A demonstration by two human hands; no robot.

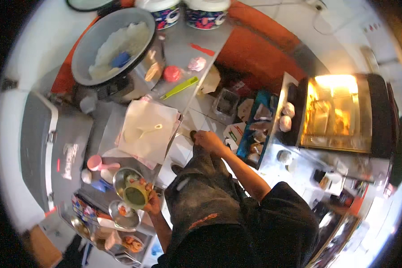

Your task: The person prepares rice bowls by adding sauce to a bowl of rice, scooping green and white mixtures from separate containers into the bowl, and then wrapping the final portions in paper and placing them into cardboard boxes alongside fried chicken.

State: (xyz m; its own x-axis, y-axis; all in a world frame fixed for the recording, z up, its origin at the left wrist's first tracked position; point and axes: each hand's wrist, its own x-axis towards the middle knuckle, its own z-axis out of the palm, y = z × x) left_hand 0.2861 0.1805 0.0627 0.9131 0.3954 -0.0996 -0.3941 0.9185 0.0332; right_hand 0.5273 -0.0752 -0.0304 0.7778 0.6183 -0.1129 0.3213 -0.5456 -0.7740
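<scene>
My left hand (152, 200) is closed round the side of a small round yellowish-green container (136, 196), held tilted over the edge of the counter. It partly covers a metal bowl (119, 181) behind it. A second metal bowl (125, 220) with orange food in it lies just below. My right hand (208, 141) hangs past the counter's right side, above the floor and close to my dark apron (205, 187). Its fingers are curled in, and I cannot make out whether they hold anything. A stack of pale paper sheets (154, 118) with a cream-coloured spoon (149, 130) on it lies to the left.
A large pot of white rice (140, 38) stands at the far left, a blue scoop (120, 59) inside. Near it lie a green-handled utensil (179, 88) and a red lid (172, 73). A pink scoop (95, 163) rests left of the bowls. A lit glass cabinet (337, 114) stands right.
</scene>
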